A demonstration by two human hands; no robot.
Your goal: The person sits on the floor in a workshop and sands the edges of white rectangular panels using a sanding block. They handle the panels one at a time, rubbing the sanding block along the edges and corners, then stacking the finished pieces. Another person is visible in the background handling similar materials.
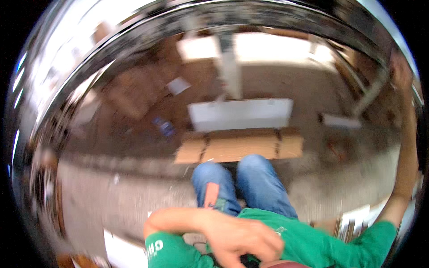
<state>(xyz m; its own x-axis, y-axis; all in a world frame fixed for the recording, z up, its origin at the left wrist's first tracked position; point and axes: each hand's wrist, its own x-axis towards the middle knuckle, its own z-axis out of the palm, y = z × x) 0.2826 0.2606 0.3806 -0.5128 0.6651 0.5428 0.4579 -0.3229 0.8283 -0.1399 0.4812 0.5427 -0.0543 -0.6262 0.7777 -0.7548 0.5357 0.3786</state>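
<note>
My left hand (243,236) is bent across my chest at the bottom of the head view. Its fingers are curled over a small dark thing (250,260), mostly hidden, whose kind I cannot make out. Far to the right my right arm stretches forward, and my right hand (402,69) is near the long dark beam (357,33). Motion blurs its fingers, so their state and anything in them do not show.
Beyond my knees lies a bundle of flat brown cardboard (241,146) with two dark straps. Behind it stands a white panel (241,115) by a pale post (231,73). A white sheet (178,85) and a blue item (164,127) lie on the floor to the left.
</note>
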